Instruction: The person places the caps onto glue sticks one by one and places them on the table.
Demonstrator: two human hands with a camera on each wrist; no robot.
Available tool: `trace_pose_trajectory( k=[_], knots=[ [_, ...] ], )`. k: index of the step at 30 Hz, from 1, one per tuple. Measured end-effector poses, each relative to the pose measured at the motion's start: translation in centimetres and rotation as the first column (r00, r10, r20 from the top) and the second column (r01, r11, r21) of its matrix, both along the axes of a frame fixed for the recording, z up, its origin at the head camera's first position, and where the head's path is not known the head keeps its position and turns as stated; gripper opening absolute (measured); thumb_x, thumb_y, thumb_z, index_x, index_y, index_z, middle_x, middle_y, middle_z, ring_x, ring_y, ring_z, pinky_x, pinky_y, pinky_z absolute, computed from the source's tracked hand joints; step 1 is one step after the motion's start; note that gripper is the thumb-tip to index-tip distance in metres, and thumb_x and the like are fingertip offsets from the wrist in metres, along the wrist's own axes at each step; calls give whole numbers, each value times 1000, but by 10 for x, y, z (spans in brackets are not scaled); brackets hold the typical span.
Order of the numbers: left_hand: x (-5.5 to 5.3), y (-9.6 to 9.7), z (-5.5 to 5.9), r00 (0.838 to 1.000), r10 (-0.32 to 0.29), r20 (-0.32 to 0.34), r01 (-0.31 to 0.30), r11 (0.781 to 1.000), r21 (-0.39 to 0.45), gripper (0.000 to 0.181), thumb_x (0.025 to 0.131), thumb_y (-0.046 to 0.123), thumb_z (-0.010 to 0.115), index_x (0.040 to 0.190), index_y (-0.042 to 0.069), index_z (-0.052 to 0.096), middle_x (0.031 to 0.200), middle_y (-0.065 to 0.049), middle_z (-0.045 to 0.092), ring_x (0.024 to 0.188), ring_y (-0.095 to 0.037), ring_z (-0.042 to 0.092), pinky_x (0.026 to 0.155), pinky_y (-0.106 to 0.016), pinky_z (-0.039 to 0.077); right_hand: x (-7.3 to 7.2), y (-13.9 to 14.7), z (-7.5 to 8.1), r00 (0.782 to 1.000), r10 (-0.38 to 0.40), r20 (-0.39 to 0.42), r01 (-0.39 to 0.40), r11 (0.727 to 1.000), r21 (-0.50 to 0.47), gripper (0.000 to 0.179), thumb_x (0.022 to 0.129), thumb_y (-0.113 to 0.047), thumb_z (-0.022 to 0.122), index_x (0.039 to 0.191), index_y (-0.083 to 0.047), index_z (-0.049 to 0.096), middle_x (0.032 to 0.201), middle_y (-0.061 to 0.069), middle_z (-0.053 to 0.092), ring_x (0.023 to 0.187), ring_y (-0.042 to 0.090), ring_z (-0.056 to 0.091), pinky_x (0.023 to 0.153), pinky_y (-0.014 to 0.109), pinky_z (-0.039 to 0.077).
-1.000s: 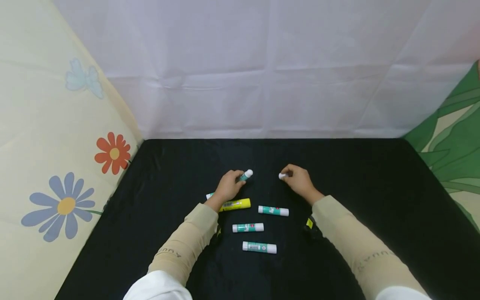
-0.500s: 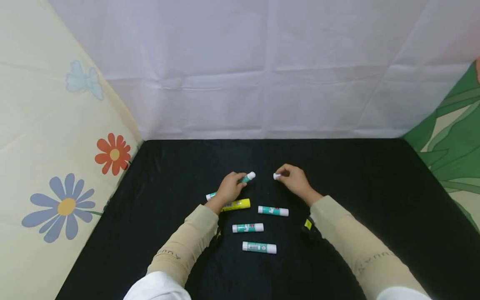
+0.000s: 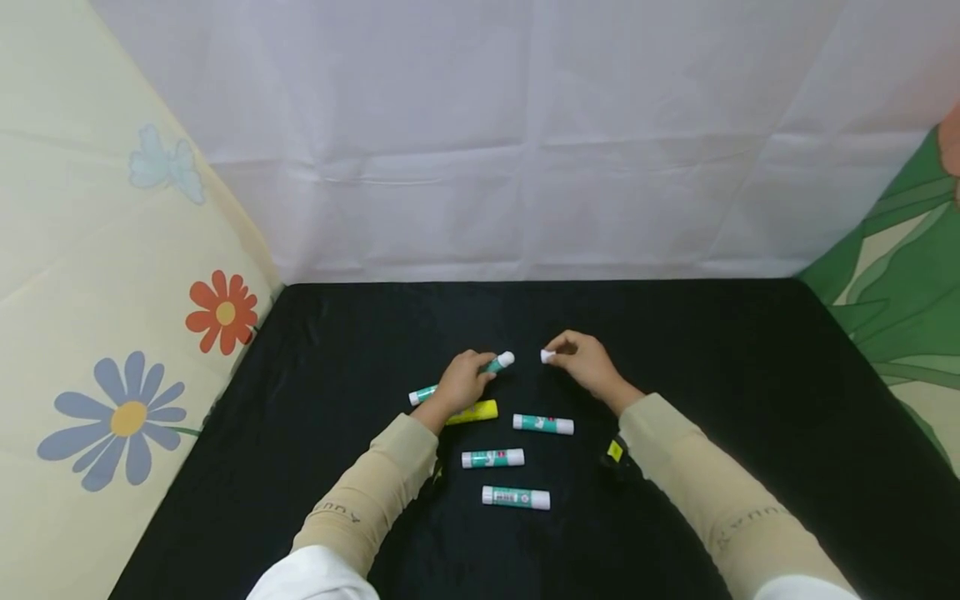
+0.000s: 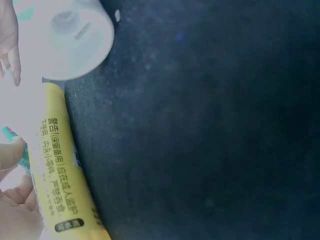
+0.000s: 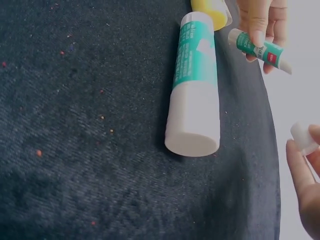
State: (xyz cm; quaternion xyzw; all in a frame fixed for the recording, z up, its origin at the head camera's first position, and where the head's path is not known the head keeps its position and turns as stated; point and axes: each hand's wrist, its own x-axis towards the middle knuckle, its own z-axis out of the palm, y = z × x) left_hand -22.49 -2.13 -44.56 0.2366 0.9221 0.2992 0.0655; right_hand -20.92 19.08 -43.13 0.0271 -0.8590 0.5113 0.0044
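My left hand (image 3: 459, 383) grips a small green-and-white glue stick (image 3: 498, 363) by its body, its bare white end pointing right. In the right wrist view the uncapped tip of this glue stick (image 5: 259, 50) shows a slanted white end. A short distance to the right, my right hand (image 3: 591, 364) pinches a small white cap (image 3: 547, 356) between thumb and fingers. A gap separates the cap from the glue stick. Beneath my left wrist lies a yellow tube (image 3: 474, 412), partly hidden by the hand; printed characters show on the yellow tube (image 4: 62, 170) in the left wrist view.
Several other green-and-white glue sticks lie on the black cloth (image 3: 720, 375): one beside the left hand (image 3: 423, 395), and a glue stick (image 3: 543, 424), a glue stick (image 3: 492, 458) and a glue stick (image 3: 516, 497) between the forearms. A white sheet (image 3: 525, 167) hangs behind the table.
My right hand has moved left with the cap, narrowing the gap to the glue stick. My left hand has shifted slightly right, still gripping the glue stick. The other sticks lie as before.
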Motion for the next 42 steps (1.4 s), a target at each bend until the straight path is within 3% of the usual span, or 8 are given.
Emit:
trace_pose_trajectory(
  k=[19,31,42],
  knots=[
    [5,7,3,999,-39,-11,39,999,-5,29,86,14,54,114,9,56,100,-7,54,86,-18,48,76,-31,40,3,-7,-2,999,29,-13,-29,999,-29,12,76,-2,63,87,2,60,86,12,60,75,21,53,66,31,43],
    [7,9,3,996,-65,-66,64,998,-16,27,84,14,56,111,11,58,95,-6,55,82,-18,47,72,-30,39,4,-9,-1,999,43,19,-42,997,-65,13,76,-2,62,88,2,59,88,13,58,77,22,53,68,33,44],
    [9,10,3,995,-80,-67,77,996,-38,26,84,14,56,110,11,58,94,-5,55,83,-17,48,73,-30,39,6,-10,0,997,72,37,-69,994,-90,13,76,-2,62,88,2,59,87,12,58,76,20,52,69,34,44]
  ],
)
